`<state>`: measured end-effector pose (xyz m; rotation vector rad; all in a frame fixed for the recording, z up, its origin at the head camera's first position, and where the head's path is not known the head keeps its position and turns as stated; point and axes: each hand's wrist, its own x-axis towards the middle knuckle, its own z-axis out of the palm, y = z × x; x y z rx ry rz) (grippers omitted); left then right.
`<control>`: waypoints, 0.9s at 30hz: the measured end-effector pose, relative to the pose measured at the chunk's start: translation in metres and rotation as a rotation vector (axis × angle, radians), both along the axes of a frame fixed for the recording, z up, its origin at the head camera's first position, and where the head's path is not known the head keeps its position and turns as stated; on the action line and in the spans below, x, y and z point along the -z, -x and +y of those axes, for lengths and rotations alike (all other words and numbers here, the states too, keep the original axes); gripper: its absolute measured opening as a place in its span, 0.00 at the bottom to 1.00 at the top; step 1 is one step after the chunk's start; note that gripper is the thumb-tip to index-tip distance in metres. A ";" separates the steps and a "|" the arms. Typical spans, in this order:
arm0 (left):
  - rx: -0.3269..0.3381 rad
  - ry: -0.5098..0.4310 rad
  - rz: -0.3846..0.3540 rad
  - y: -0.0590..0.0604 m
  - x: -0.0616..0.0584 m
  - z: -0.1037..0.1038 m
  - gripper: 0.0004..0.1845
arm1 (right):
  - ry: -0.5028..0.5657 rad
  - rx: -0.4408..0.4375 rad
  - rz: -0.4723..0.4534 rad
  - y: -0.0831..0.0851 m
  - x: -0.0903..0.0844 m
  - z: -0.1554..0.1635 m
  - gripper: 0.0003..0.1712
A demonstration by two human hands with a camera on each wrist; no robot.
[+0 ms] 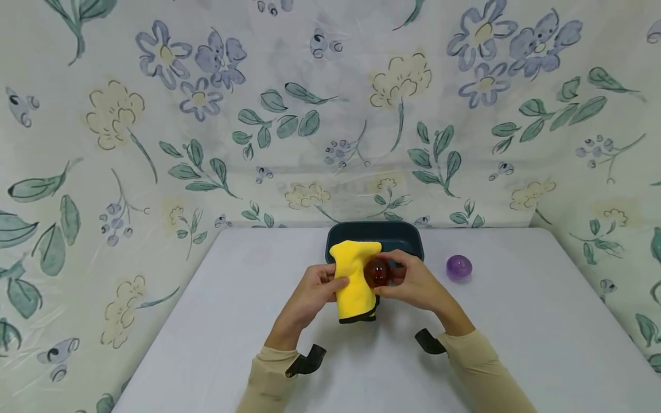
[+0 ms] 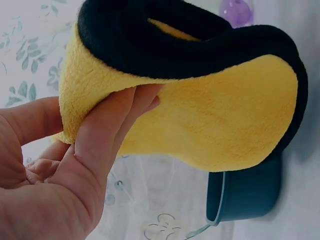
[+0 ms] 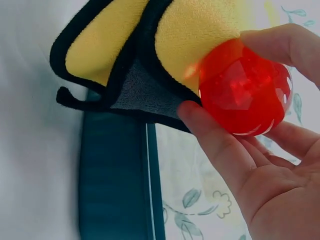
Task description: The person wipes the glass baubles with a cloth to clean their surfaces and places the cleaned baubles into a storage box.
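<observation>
My left hand grips a folded yellow cloth with black edging above the white table; in the left wrist view the fingers curl round the cloth. My right hand holds a translucent red ball pressed against the cloth's right side. The right wrist view shows the ball pinched between thumb and fingers, touching the cloth. Behind both hands stands a dark teal tray.
A purple ball lies on the table right of the tray. A floral sheet covers the wall behind and the sides. The teal tray also shows in the wrist views.
</observation>
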<state>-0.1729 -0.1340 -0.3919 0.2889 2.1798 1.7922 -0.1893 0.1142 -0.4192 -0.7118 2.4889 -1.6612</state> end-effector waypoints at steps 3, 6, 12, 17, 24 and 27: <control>-0.024 -0.005 0.001 0.000 0.000 0.001 0.20 | -0.009 -0.008 -0.014 0.000 -0.001 0.000 0.36; -0.039 -0.008 0.006 0.000 -0.001 0.001 0.20 | -0.038 -0.003 -0.001 0.000 -0.001 0.000 0.36; -0.027 -0.024 0.016 -0.001 -0.003 -0.003 0.21 | -0.150 0.060 0.118 -0.002 0.000 0.001 0.35; -0.044 -0.016 0.024 -0.002 -0.005 -0.002 0.21 | -0.145 0.057 0.138 -0.003 -0.001 0.003 0.34; -0.065 0.007 0.037 -0.003 -0.006 -0.001 0.19 | -0.098 -0.024 0.092 -0.005 -0.005 0.002 0.35; -0.031 0.017 0.045 -0.003 -0.004 -0.002 0.20 | -0.071 -0.068 0.075 -0.007 -0.007 0.000 0.34</control>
